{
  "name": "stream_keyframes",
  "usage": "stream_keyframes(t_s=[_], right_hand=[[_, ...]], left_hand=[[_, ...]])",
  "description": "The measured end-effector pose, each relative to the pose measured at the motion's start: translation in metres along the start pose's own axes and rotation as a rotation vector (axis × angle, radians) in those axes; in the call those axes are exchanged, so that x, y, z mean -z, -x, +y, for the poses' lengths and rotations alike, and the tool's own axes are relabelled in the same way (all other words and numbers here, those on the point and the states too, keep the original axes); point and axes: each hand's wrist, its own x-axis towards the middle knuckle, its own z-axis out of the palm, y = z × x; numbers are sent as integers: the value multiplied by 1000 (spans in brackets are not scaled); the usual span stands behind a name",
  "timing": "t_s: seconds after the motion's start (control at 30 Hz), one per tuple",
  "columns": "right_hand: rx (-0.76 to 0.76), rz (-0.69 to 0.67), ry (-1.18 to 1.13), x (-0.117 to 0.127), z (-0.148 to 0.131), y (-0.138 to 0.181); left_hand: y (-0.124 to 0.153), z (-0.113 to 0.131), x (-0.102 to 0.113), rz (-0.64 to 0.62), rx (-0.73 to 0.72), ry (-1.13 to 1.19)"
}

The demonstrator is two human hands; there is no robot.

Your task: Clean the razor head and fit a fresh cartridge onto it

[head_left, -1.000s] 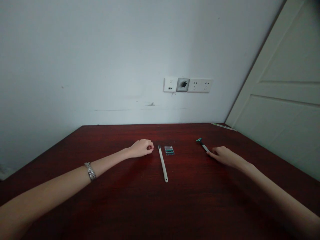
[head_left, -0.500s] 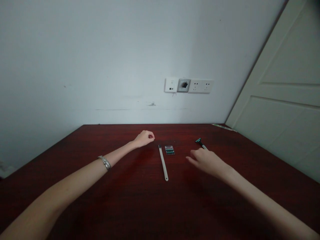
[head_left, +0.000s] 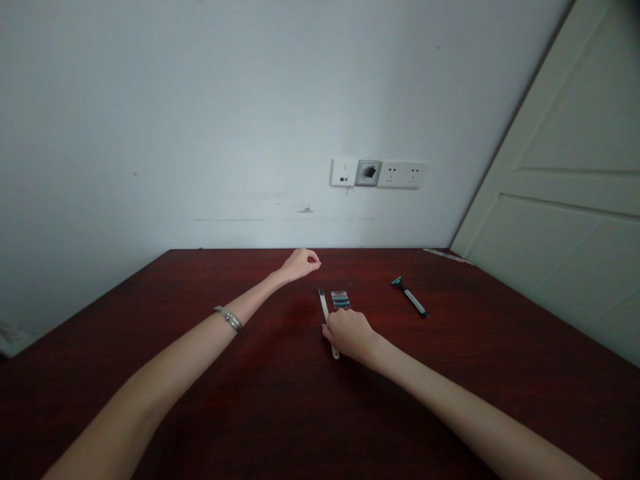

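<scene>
A long white handle [head_left: 323, 303] lies on the dark red table [head_left: 280, 400], pointing away from me. My right hand [head_left: 350, 333] is down on its middle, with the fingers curled closed over it. Only the handle's two ends show. Just beyond that hand sits a small clear pack of teal blade cartridges [head_left: 340, 299]. A razor with a teal head [head_left: 410, 297] lies to the right, apart from both hands. My left hand [head_left: 301, 263] hovers near the table's far edge in a loose fist. What it holds, if anything, is hidden. A metal bracelet [head_left: 229, 318] is on that wrist.
A white wall with a row of sockets and switches [head_left: 378, 173] rises behind the table. A pale door [head_left: 575, 193] stands at the right. A thin pale strip [head_left: 447, 254] lies at the table's far right corner.
My right hand left the razor's handle and swept left onto the white handle. My left fist lifted off the table and moved farther away, towards the wall.
</scene>
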Motion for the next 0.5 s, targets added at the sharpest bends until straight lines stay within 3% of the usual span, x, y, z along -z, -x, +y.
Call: stream_keyframes(t_s=[0.27, 0.4, 0.5], right_hand=[[-38, 30, -8, 10, 14, 11], [-111, 134, 23, 19, 54, 28], [-185, 178, 55, 20, 103, 43]], left_hand=[[1, 11, 3, 10, -16, -52], [-3, 14, 6, -14, -36, -144], [-4, 14, 2, -119, -80, -195]])
